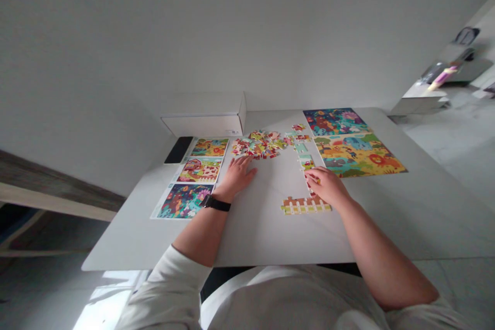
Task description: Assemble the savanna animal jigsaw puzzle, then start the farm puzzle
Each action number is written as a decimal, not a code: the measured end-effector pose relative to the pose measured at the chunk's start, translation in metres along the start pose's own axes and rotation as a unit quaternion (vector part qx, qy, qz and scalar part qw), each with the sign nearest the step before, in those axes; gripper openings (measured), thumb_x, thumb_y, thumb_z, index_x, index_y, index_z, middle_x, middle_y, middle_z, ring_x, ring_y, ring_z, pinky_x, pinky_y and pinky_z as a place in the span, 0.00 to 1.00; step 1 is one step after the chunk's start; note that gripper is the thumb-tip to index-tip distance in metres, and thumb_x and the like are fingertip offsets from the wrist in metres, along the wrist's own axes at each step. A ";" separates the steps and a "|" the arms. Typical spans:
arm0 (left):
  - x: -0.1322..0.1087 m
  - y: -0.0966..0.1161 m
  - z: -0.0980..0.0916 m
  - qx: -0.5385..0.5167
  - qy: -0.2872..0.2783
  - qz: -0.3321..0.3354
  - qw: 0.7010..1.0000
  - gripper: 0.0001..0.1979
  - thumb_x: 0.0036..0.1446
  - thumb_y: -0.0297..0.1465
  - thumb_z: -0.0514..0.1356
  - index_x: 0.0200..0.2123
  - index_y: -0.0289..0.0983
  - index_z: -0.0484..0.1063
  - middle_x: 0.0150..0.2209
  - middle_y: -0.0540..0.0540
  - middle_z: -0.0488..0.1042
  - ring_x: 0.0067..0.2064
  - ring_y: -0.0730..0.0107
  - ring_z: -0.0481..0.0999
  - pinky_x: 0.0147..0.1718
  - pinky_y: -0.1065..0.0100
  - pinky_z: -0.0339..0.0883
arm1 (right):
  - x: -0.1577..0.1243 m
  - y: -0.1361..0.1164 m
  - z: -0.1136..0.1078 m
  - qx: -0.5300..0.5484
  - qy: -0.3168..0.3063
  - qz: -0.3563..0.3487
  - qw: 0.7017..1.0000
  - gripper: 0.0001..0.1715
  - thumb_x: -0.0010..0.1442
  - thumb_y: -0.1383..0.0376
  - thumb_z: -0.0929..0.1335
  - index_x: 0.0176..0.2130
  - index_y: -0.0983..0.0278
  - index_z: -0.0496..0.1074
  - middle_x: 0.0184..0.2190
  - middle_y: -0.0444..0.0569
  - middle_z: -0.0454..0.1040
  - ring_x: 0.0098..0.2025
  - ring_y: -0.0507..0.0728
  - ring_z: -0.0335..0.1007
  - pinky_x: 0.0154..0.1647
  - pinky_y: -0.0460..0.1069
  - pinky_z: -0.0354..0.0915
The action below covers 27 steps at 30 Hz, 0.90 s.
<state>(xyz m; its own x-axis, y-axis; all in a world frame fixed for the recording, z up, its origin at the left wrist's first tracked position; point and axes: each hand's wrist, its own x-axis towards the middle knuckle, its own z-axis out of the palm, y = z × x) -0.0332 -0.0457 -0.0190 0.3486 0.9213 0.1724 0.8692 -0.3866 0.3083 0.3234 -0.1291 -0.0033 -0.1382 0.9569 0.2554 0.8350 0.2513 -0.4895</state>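
Puzzle corner (307, 163): on the bench (263, 240), a bit right of centre, roughly a backwards L, though the right hand (327, 184) hides part of the join
Fence strip (307, 206): one, long axis running left to right across the near side, white pickets pointing away from the person
Side column (305, 157): one, long axis running away from the person and leaning slightly left at the far end, where it gets kinda ragged
Right fingers: curled in over the near half of the column, thumb tucked close; honestly can't tell if they're gripping a piece or just pressing
Left hand (237, 178): one dark watch (217, 203) on the wrist, palm down, fingers loosely spread with nothing in them, tips right by the near edge of the pile
Loose pile (261, 144): one heap, pieces overlap way too much to count
Lone piece (298, 127): just one, sitting past the far end of the column
Printed sheet (199, 170): one, left of the left hand, three pictures stacked near to far
Big pictures: two on the right, a dark one (334, 121) farther off and a yellow one (359, 154) closer in
Other stuff: one white box (203, 121) at the back, one black slab (178, 150) by the sheet
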 end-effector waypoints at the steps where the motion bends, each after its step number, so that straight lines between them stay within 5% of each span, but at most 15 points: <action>1: 0.000 0.002 0.000 -0.002 -0.004 0.003 1.000 0.28 0.73 0.38 0.57 0.73 0.39 0.67 0.73 0.38 0.70 0.75 0.50 0.66 0.78 0.42 0.49 | 0.000 0.000 0.000 0.002 0.002 0.000 1.000 0.14 0.68 0.66 0.70 0.50 0.58 0.83 0.48 0.53 0.84 0.49 0.62 0.81 0.55 0.55 0.73; 6: 0.000 0.011 0.000 -0.007 -0.002 0.015 1.000 0.28 0.74 0.38 0.57 0.73 0.41 0.67 0.74 0.38 0.69 0.76 0.49 0.64 0.78 0.38 0.46 | -0.001 -0.001 0.002 0.019 0.016 -0.003 1.000 0.13 0.69 0.66 0.70 0.50 0.57 0.83 0.49 0.52 0.84 0.50 0.61 0.81 0.57 0.56 0.74; 11: -0.005 0.013 -0.005 -0.006 0.053 0.050 0.997 0.23 0.73 0.39 0.59 0.67 0.42 0.74 0.68 0.39 0.74 0.69 0.49 0.72 0.72 0.44 0.60 | 0.000 -0.002 0.003 0.028 0.023 0.004 0.999 0.12 0.68 0.67 0.71 0.48 0.58 0.84 0.47 0.51 0.84 0.48 0.60 0.81 0.54 0.54 0.74; 18: -0.014 0.027 -0.011 -0.039 -0.027 0.191 0.980 0.17 0.71 0.37 0.61 0.59 0.44 0.80 0.63 0.41 0.78 0.65 0.53 0.76 0.70 0.48 0.65 | 0.001 -0.002 0.000 0.045 0.009 0.024 0.999 0.15 0.66 0.69 0.72 0.50 0.58 0.83 0.48 0.50 0.84 0.42 0.56 0.81 0.49 0.51 0.75; 27: -0.011 0.024 -0.010 -0.035 -0.042 0.179 0.982 0.17 0.70 0.36 0.61 0.58 0.44 0.82 0.62 0.40 0.79 0.65 0.52 0.76 0.70 0.47 0.64 | 0.004 0.000 -0.004 -0.010 0.014 0.048 0.999 0.11 0.68 0.67 0.72 0.48 0.57 0.84 0.48 0.51 0.85 0.52 0.60 0.81 0.58 0.54 0.73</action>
<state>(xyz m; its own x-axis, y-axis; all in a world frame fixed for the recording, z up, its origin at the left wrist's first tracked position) -0.0197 -0.0655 -0.0037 0.6585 0.7243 0.2043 0.6598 -0.6862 0.3062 0.3246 -0.1257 0.0015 -0.0416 0.9719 0.2317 0.8540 0.1550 -0.4966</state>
